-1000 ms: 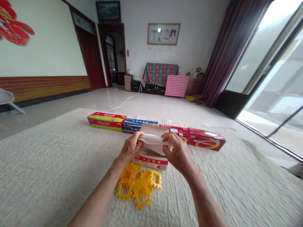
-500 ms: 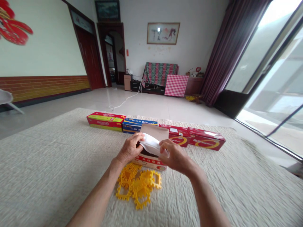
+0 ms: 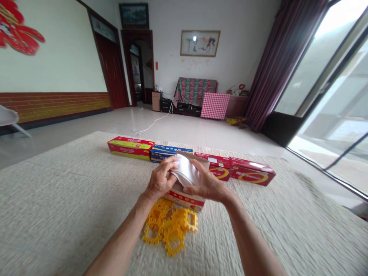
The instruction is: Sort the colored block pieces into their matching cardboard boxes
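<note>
Between my two hands is a soft white cloth [image 3: 186, 168], folded over and held above an open cardboard box [image 3: 186, 198]. My left hand [image 3: 161, 177] pinches the cloth's left edge between thumb and fingers. On the other side, my right hand [image 3: 207, 183] grips its right edge, thumb low and fingers on top. The box has red and cream printing on its front, and its raised flap stands behind the cloth. Its inside is mostly hidden by the cloth and hands. Just in front of the box lies a loose pile of yellow plastic frame pieces [image 3: 172, 232] with notched edges.
Behind the open box stands a row: a red and green box [image 3: 130, 148], a blue box [image 3: 161, 154], and two red boxes [image 3: 251, 171]. All rest on a cream quilted mat [image 3: 86, 207]. A white cable [image 3: 152, 123] crosses the tiled floor beyond.
The cloth was stretched in a thin strip between my hands; now it is bunched and folded upward. My right hand has turned, its thumb now lower. The view has shifted slightly.
</note>
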Motion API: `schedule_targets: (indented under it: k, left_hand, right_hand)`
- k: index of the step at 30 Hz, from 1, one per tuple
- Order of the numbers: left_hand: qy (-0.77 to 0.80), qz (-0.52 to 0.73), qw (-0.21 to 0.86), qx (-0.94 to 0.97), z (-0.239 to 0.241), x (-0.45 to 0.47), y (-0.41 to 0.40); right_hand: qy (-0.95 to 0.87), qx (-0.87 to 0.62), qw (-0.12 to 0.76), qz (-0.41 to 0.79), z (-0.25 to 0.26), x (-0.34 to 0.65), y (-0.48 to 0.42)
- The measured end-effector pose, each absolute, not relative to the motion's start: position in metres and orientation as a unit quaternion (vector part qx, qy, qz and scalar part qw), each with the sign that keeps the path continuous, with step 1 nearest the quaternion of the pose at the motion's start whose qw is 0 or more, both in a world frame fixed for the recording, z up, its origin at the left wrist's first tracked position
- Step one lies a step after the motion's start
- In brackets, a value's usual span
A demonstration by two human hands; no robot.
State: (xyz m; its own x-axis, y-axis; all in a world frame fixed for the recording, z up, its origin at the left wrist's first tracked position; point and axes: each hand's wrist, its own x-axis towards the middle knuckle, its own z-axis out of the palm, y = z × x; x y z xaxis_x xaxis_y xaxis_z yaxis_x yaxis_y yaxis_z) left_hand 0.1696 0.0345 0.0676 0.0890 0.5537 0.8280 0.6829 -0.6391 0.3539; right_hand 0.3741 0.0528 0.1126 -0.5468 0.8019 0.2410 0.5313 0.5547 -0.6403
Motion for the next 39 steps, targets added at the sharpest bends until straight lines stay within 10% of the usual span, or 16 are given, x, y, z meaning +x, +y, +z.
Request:
schedule_targets:
  k: [39]
  left_hand:
    - [-0.567, -0.386, -0.221, -0.694, 0.044, 0.138, 0.049]
  right_hand:
    - [-0.913, -0.368, 0.133, 0.114, 0.082, 0.348, 0.076]
